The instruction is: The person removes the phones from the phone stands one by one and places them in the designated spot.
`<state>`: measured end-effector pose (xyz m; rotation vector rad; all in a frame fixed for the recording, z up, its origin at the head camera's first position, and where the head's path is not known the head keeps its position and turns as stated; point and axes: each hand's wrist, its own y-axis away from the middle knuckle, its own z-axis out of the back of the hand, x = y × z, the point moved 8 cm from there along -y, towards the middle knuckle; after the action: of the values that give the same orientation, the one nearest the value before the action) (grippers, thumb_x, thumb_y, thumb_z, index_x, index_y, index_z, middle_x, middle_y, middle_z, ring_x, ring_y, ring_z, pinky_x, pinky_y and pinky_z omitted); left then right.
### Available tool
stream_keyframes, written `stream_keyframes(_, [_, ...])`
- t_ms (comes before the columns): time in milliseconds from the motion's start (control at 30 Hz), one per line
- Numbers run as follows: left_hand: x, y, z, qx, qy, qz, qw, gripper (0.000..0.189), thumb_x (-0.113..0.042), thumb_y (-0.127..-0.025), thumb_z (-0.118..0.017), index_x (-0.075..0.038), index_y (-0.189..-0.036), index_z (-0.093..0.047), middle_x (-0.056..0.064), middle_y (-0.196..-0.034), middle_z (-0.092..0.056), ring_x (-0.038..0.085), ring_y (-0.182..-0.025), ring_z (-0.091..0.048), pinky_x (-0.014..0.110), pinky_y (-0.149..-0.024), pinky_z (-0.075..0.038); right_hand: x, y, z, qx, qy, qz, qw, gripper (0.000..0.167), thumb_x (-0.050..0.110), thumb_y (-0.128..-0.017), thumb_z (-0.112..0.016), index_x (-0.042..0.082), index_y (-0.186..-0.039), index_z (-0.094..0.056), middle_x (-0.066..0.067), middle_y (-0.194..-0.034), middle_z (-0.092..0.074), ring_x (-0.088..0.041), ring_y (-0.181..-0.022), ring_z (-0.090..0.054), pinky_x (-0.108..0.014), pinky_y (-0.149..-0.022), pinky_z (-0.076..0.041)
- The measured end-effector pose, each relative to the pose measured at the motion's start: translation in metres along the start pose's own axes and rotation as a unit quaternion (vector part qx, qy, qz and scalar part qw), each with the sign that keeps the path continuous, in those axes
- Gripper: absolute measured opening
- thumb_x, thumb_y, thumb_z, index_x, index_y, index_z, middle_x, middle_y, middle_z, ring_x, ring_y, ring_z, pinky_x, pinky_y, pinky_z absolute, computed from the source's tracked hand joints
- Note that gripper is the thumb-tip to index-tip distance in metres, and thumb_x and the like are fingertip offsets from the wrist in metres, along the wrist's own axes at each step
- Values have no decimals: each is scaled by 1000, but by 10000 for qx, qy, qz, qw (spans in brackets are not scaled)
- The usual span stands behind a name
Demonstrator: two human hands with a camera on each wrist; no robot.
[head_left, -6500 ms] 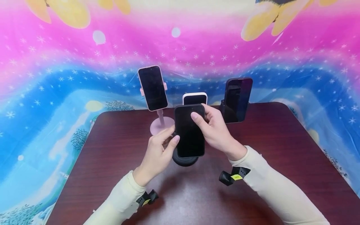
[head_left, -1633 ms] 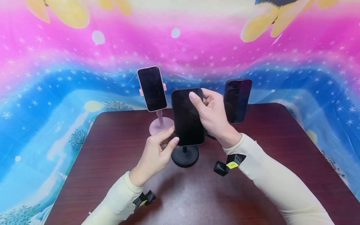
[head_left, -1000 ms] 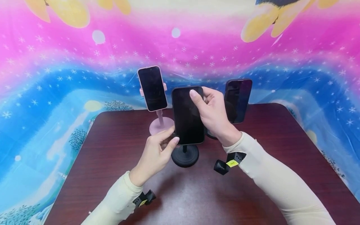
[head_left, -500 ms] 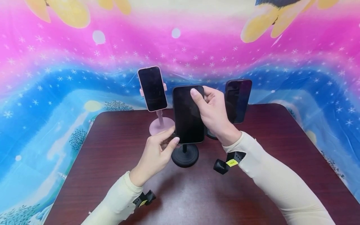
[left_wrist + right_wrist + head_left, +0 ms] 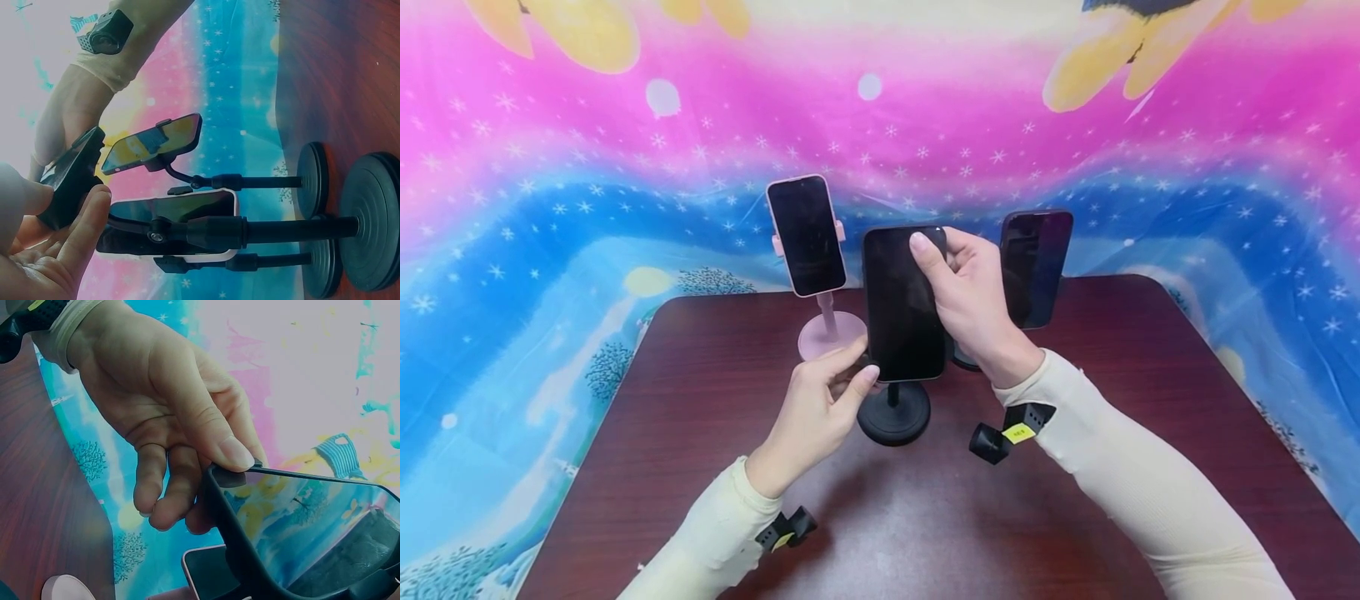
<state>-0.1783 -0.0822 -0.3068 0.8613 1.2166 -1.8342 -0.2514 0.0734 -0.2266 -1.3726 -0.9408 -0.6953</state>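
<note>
A black-cased phone [image 5: 902, 317] with a dark screen is in front of me, on the holder of a black phone stand [image 5: 893, 417]. My right hand [image 5: 966, 287] grips its upper right corner, thumb on the screen and fingers behind. My left hand [image 5: 812, 404] pinches at the phone's lower left edge, where the stand's clamp sits; the phone mostly hides that clamp. Seen from the left wrist, the stand's curved neck and pole [image 5: 300, 229] run from behind the phone to the round base [image 5: 375, 219]. The right wrist view shows the thumb on the phone's edge [image 5: 244, 544].
A pink stand [image 5: 829, 333] holds a pink-cased phone [image 5: 808, 237] at back left. Another dark phone [image 5: 1041, 267] stands at back right. A white-cased phone [image 5: 228, 219] on a stand shows in the left wrist view. The brown table [image 5: 700, 433] meets a patterned cloth [image 5: 715, 125].
Since 6.5 seconds ago the phone and right hand have risen, uncovering the stand's base and hiding the white-cased phone. Over the last second they creep slightly up and right; my left hand stays nearly still.
</note>
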Motion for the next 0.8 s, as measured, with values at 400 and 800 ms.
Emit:
stream_keyframes(400, [1, 0, 1, -5, -51, 40, 10000, 43, -5, -99, -63, 1, -141, -56, 19, -128, -69, 27, -86, -77, 29, -86, -62, 2, -2, -3, 100, 121, 4, 9999, 25, 11, -103, -57, 3, -80, -64, 2, -50, -39, -15, -45, -48, -24, -45, -43])
stream_keyframes(800, [0, 0, 2, -76, -84, 41, 9999, 43, -5, -99, -63, 3, -141, -55, 19, -122, -72, 20, -86, -78, 29, -85, -62, 2, -2, -3, 106, 171, -47, 9998, 26, 12, -103, -58, 3, -79, -63, 2, -51, -35, -17, -43, -40, -25, -43, -37])
